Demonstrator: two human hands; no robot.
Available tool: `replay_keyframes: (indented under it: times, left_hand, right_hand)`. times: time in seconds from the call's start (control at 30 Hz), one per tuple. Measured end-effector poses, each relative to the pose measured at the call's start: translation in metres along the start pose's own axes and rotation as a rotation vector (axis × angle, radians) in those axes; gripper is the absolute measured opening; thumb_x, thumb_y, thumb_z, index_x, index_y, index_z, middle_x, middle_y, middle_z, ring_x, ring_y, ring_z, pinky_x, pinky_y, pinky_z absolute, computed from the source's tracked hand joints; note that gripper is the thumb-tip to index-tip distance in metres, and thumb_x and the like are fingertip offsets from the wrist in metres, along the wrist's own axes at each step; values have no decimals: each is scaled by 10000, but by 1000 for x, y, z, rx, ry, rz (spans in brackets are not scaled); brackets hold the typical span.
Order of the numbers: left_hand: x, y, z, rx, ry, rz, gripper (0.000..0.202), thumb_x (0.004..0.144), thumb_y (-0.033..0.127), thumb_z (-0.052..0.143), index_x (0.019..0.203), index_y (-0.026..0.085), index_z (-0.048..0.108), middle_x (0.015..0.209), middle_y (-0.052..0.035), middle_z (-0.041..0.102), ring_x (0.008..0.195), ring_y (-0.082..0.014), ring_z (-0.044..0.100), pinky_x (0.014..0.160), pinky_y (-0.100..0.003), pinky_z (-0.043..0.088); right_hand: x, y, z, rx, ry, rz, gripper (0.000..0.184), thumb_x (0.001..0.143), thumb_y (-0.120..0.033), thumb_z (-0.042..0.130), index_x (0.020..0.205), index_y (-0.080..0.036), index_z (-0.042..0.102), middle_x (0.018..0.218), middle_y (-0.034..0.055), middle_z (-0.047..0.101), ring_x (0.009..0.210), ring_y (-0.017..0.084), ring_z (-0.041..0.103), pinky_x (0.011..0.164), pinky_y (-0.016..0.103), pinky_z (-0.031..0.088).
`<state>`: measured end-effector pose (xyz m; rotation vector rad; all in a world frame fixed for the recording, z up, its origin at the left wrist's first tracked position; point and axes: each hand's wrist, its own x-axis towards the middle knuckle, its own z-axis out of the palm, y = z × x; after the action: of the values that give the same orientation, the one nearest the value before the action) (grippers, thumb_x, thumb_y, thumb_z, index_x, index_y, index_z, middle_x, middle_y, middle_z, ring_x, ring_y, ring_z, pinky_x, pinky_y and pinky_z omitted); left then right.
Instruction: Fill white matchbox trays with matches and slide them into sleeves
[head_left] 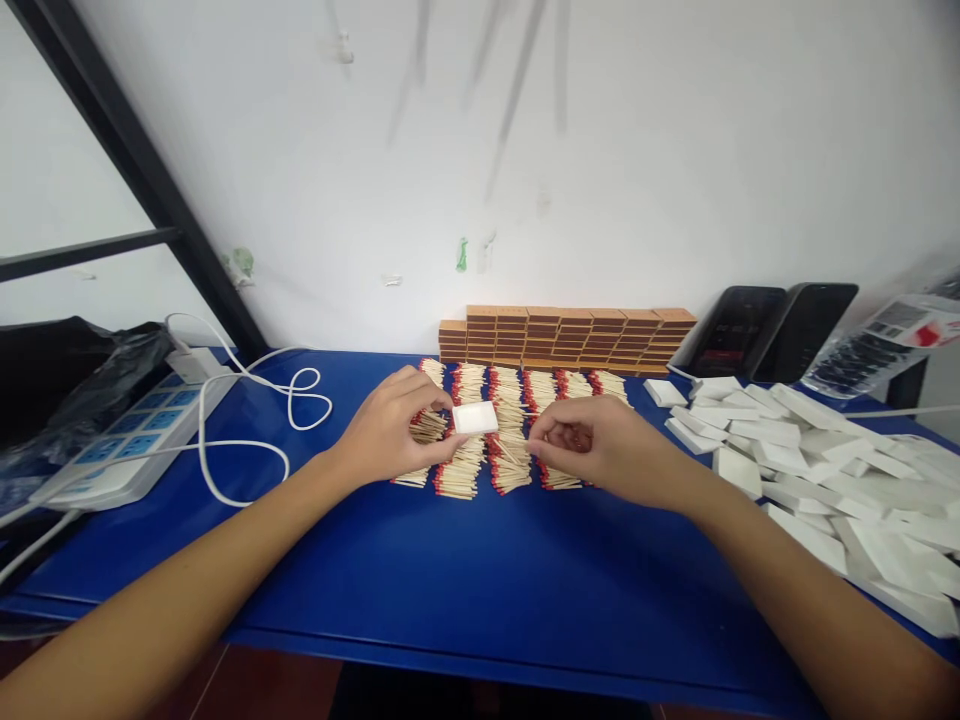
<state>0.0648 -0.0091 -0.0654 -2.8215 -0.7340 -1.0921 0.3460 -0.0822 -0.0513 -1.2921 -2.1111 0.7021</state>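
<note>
Item 1: left hand (390,430). My thumb and fingertips are closed on the left end of a white tray (475,417), a shallow card drawer held just above the rows, long axis running left to right, open side up.

Item 2: right hand (600,450). My fingertips are pressed together in a pinch on a few matches (510,470) at the near end of the rows; I cannot tell how many.

Relation: the tray lies just left of and slightly farther than my right fingertips, near them but apart. The sticks appear to lie left to right, along the tray's length. My right hand is the nearer one to the loose sticks.

Item 3: the rows, in several columns running near to far on the blue surface (450,570), red heads at the column edges.

Item 4: stacked brown boxes (570,335), far, against the wall.

Item 5: heap of empty white trays (825,470), right.

Item 6: power strip (127,440) with white cable (247,440), left.
</note>
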Motion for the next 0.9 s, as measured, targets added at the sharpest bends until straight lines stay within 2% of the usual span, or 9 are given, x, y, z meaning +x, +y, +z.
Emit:
replay_keyframes:
  times: [0.1, 0.17, 0.3, 0.43, 0.73, 0.83, 0.9]
  left_hand:
    - [-1, 4, 2, 42, -7, -10, 254, 865, 424, 767, 970, 210, 681, 912, -50, 726, 878, -236, 617, 823, -405, 455]
    - [-2, 7, 3, 40, -20, -5, 265, 871, 441, 766, 993, 218, 690, 942, -49, 734, 917, -244, 626, 848, -415, 446]
    - [-5, 10, 5, 5, -48, 22, 292, 874, 452, 775, 1033, 220, 697, 975, -42, 738, 956, -245, 626, 882, -422, 443]
    - [-6, 10, 7, -18, -62, 36, 307, 875, 456, 772, 1049, 218, 688, 991, -43, 737, 956, -241, 628, 885, -418, 441]
    - [-4, 12, 6, -47, -66, 22, 273, 866, 415, 779, 1017, 210, 681, 953, -42, 736, 916, -230, 630, 863, -404, 455]
    - [-2, 8, 4, -25, -24, -1, 242, 870, 393, 765, 990, 205, 669, 926, -40, 724, 899, -225, 619, 853, -401, 457]
    - [-1, 3, 2, -3, 13, -22, 238, 871, 389, 760, 979, 200, 663, 919, -42, 717, 900, -228, 616, 847, -401, 456]
  right_hand:
    - [0, -3, 1, 61, 126, -19, 284, 932, -456, 690, 820, -199, 738, 616, -6, 586, 561, 130, 479, 512, 263, 374]
    - [0, -4, 6, 24, 183, -76, 291, 959, -460, 666, 842, -206, 747, 618, -3, 585, 560, 132, 473, 519, 270, 368]
    - [1, -1, 20, -148, 211, -242, 242, 1018, -370, 600, 907, -212, 745, 669, 8, 613, 598, 137, 509, 565, 277, 380]
    - [1, 5, 27, -255, 216, -320, 180, 1022, -298, 598, 945, -202, 731, 725, 18, 628, 660, 148, 546, 602, 278, 388]
    - [-1, 5, 27, -284, 242, -294, 163, 1033, -297, 585, 1004, -197, 709, 777, 25, 656, 688, 150, 560, 632, 286, 401]
    - [0, 6, 24, -293, 276, -221, 178, 1018, -278, 578, 916, -195, 697, 755, 18, 647, 664, 145, 543, 623, 291, 391]
    - [0, 8, 24, -322, 250, -153, 186, 983, -283, 616, 827, -199, 675, 731, 11, 638, 655, 146, 540, 609, 293, 375]
